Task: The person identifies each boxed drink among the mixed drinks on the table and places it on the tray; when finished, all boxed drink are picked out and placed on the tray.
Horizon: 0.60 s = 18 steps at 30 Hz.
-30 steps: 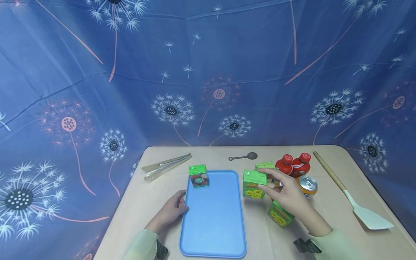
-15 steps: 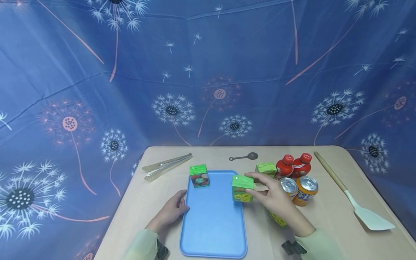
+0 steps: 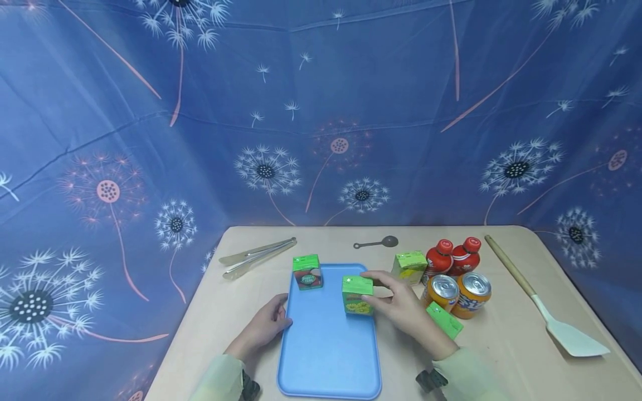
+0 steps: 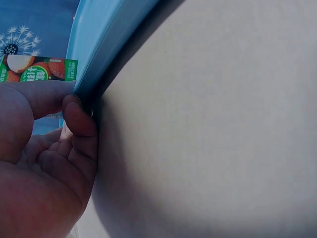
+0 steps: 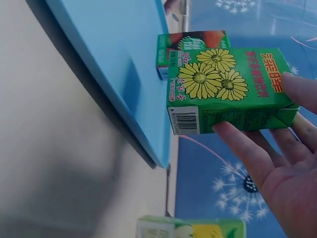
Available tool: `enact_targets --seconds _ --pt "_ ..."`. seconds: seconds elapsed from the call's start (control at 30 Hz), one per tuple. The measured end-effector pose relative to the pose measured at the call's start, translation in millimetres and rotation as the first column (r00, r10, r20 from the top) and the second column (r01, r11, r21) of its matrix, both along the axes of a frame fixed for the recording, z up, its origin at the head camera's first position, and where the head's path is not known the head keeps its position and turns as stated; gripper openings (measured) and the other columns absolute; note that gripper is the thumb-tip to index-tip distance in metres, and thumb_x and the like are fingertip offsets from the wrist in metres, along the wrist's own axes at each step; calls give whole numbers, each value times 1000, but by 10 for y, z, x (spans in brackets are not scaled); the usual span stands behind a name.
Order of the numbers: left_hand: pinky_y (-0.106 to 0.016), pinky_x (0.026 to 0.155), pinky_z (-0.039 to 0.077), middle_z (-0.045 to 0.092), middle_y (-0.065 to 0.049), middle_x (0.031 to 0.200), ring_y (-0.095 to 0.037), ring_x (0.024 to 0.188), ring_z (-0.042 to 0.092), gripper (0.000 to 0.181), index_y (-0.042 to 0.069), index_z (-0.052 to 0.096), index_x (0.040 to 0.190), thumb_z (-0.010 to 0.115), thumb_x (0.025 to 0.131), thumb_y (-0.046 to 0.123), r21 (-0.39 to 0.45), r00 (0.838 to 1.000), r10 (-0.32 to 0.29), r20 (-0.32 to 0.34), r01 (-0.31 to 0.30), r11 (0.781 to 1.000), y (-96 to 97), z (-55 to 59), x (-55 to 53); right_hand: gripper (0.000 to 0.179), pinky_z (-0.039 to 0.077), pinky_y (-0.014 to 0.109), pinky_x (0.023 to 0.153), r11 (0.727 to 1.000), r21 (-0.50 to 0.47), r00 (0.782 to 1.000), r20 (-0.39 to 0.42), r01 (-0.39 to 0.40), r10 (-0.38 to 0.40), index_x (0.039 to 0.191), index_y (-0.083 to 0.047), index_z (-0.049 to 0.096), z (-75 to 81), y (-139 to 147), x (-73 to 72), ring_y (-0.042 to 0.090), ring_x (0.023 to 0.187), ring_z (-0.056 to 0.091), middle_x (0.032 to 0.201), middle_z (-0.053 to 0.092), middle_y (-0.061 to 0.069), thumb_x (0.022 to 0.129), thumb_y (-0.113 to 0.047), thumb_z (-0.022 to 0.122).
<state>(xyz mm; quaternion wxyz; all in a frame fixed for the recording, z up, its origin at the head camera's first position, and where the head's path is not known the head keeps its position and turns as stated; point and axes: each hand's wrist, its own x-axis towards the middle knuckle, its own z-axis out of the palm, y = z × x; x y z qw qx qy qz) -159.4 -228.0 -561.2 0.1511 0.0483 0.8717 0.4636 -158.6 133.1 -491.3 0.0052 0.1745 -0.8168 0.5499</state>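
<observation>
"Starting at the far left, what was on the worktop (image 3: pixel 511 356)?"

"Metal tongs (image 3: pixel 254 260), lying slantwise. Nearer the person, the left hand (image 3: pixel 264 323) pinched the left rim of the blue tray (image 3: pixel 326 356). A lychee carton (image 3: pixel 307 273) stood at the tray's far left corner."

"And the flower carton (image 3: pixel 357 298), where was that?"

"Over the tray's right side, upright, with its long axis vertical. The wrist view showed a shadow on the tray and what looked like a gap beneath the box, so it was probably not touching down."

"Which hand was nearer to it?"

"The right hand (image 3: pixel 398 303), plainly. The carton lay just left of its fingers (image 5: pixel 242 146), which gripped it by its right side, thumb against the flowered face. The left hand was well apart, across the tray."

"What lay beyond?"

"A small dark spoon (image 3: pixel 387 241) at the back, then a pale green carton (image 3: pixel 408 269). Next came a bright green carton (image 3: pixel 444 319), partly hidden by the right forearm, two orange cans (image 3: pixel 471 303) and two red bottles (image 3: pixel 465 260) behind them. Rightmost was a spatula (image 3: pixel 540 307) with a wooden handle."
</observation>
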Motion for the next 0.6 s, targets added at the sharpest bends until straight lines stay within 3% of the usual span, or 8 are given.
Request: enact_targets --seconds 0.37,0.6 --pt "-30 73 45 56 -2 91 -18 82 54 65 -1 39 157 68 102 17 4 1000 -2 -9 2 1000 12 -4 2 48 58 40 89 999 -6 999 39 -32 32 138 -15 66 -153 -306 -53 28 122 62 133 65 3 92 -16 82" --pt "-31 74 45 56 -3 91 -18 80 54 67 -2 37 158 68 101 17 1 1000 9 2 -9 1000 16 13 9 45 58 33 88 997 -22 996 45 -72 73 136 -16 67 -216 -491 -57 28 123 62 132 65 1 93 -16 81"
